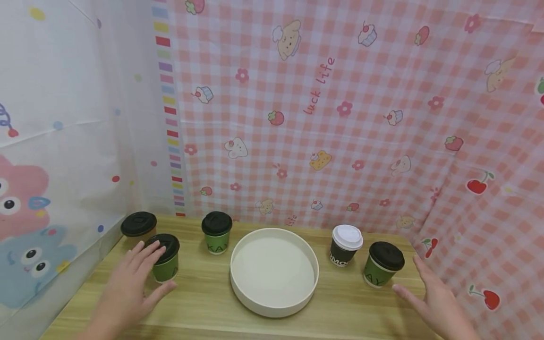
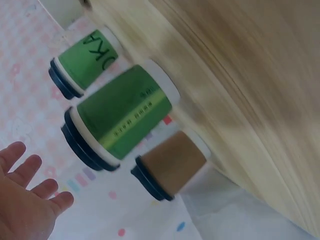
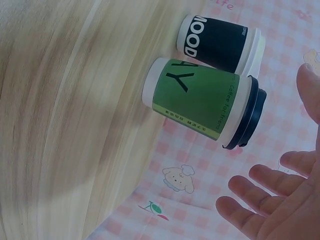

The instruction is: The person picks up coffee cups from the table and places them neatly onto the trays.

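Note:
My left hand [image 1: 135, 279], fingers spread, reaches over the front left green paper cup [image 1: 166, 264] with a black lid; in the left wrist view a gap shows between the fingers [image 2: 46, 188] and that cup [image 2: 125, 112]. Behind it stands a brown cup [image 2: 175, 164] with a black lid. At the right, my right hand [image 1: 439, 302] is beside another black-lidded green cup [image 1: 379, 270], thumb and fingers apart and holding nothing. A black cup [image 1: 342, 252] with a white lid stands just behind that one. Every cup is upright.
Between the two groups of cups lies a round cream tray [image 1: 274, 309] with a raised rim. Another green cup [image 1: 216, 238] stands at its back left. The wooden table [image 1: 204, 309] is bordered by a pink checked cloth [image 1: 263, 141] behind and at the right.

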### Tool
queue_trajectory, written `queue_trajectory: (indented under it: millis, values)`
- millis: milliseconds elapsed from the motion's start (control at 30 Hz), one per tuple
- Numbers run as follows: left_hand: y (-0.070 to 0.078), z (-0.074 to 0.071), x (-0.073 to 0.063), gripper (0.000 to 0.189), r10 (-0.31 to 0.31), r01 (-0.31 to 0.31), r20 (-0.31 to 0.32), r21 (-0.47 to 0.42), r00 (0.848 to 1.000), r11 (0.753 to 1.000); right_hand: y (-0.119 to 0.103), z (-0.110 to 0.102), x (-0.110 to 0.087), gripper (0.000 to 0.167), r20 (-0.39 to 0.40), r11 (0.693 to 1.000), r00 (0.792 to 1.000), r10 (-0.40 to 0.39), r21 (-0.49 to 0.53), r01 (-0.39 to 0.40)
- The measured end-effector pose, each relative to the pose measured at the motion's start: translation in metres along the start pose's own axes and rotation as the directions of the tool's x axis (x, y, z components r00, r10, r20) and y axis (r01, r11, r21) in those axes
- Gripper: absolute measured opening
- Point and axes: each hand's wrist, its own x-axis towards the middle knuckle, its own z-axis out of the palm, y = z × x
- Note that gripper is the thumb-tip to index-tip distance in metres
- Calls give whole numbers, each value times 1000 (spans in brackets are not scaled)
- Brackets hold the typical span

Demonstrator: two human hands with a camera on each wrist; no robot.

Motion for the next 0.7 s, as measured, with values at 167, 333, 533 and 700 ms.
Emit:
queue_trajectory:
  millis: [167,333,533,700]
  values:
    - [15,5,0,80,14,-13,12,-18,1000,1000,-2,1,0,104,12,1000,1000,6,3,-6]
    - [28,12,0,77,-29,33,82,-41,996,999,-4,3,-1,104,8,1000,1000,2,3,-2]
    - [45,26,0,71,-8,14,83,-63,996,998,-4,5,1,104,35,1000,999,17,0,-17]
    - [61,34,2,66,34,-27,87,-84,996,996,-6,5,1,103,39,1000,999,19,-6,-19]
